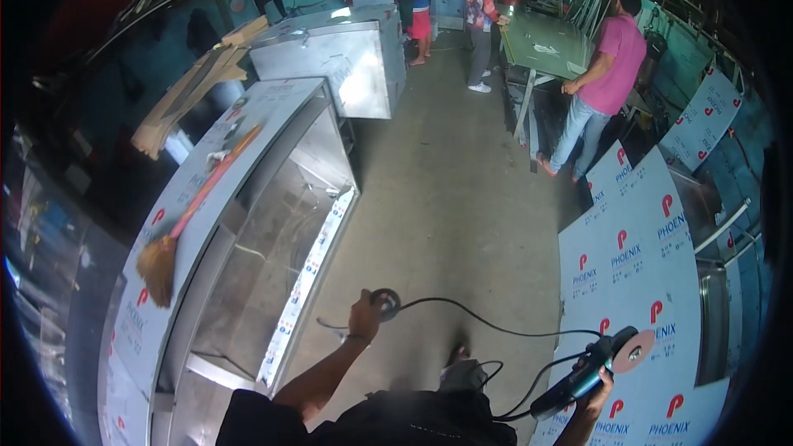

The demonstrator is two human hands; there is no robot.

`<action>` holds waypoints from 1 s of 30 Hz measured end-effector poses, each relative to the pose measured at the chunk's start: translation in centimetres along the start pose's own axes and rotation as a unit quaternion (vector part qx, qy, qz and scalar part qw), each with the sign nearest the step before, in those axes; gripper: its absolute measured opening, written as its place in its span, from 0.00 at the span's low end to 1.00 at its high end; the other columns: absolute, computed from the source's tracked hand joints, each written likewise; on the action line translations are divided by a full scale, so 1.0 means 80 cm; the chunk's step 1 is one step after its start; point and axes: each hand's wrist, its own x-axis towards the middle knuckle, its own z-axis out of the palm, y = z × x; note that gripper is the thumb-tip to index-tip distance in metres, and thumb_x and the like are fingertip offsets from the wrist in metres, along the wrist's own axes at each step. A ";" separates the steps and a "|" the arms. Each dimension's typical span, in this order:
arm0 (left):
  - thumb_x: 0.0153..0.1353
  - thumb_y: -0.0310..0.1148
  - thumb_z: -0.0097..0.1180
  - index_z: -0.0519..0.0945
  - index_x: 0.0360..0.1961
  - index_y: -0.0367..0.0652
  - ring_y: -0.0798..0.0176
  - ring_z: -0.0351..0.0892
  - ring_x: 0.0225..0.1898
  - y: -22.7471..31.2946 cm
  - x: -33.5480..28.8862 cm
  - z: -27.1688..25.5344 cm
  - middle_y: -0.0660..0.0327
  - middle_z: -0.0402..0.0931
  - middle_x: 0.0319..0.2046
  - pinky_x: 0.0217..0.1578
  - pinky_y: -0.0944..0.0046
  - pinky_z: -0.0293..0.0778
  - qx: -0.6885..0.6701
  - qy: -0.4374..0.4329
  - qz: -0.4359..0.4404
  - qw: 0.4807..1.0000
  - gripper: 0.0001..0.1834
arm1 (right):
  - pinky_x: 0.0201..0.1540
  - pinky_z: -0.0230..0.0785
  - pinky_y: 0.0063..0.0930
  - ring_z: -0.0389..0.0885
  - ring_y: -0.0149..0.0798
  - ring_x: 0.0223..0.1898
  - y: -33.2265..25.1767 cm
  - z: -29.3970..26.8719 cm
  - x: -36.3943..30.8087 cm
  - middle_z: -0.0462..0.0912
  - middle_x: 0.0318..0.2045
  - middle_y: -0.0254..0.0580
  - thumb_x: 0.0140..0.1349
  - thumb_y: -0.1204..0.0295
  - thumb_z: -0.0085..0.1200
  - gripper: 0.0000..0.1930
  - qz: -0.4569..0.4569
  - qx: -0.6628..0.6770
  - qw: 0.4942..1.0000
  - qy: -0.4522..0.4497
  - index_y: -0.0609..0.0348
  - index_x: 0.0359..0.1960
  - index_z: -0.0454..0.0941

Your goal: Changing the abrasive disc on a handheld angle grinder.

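Observation:
My left hand [364, 315] is raised in front of me and closed on a small round dark disc-shaped tool head [387, 303], from which a black cord [487, 324] runs to the right. My right hand [600, 386] grips the blue-and-black body of an angle grinder [591, 370], whose reddish disc [633, 350] points up and right over the film-covered steel sheets. My foot shows on the concrete floor between my arms.
A long open stainless-steel cabinet [248, 223] lies on my left, a broom [169, 244] resting on top. Film-wrapped metal sheets [636, 281] stand on my right. A steel box [347, 54] is further back. A person in a pink shirt [607, 74] leans at a workbench; others stand beyond.

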 end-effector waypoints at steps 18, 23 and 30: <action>0.70 0.53 0.52 0.75 0.41 0.35 0.45 0.84 0.34 0.205 0.629 0.319 0.44 0.81 0.32 0.31 0.49 0.78 -0.135 0.112 -0.114 0.978 0.26 | 0.35 0.79 0.41 0.84 0.49 0.35 0.096 0.363 0.747 0.79 0.41 0.50 0.34 0.76 0.71 0.38 0.141 -0.002 0.970 -0.198 0.66 0.54 0.70; 0.68 0.58 0.50 0.73 0.49 0.33 0.50 0.83 0.34 0.252 0.850 0.407 0.47 0.79 0.37 0.22 0.55 0.81 -0.283 0.061 -0.244 0.926 0.32 | 0.35 0.79 0.40 0.84 0.48 0.35 0.130 0.468 0.916 0.79 0.40 0.50 0.35 0.75 0.71 0.38 0.130 -0.044 0.970 -0.199 0.67 0.54 0.70; 0.70 0.55 0.49 0.73 0.45 0.34 0.38 0.81 0.43 0.461 1.183 0.430 0.41 0.79 0.38 0.40 0.44 0.75 -0.265 0.118 -0.120 0.949 0.28 | 0.36 0.80 0.39 0.84 0.48 0.37 0.129 0.625 1.183 0.79 0.40 0.51 0.39 0.73 0.70 0.39 0.120 -0.037 0.958 -0.258 0.68 0.57 0.68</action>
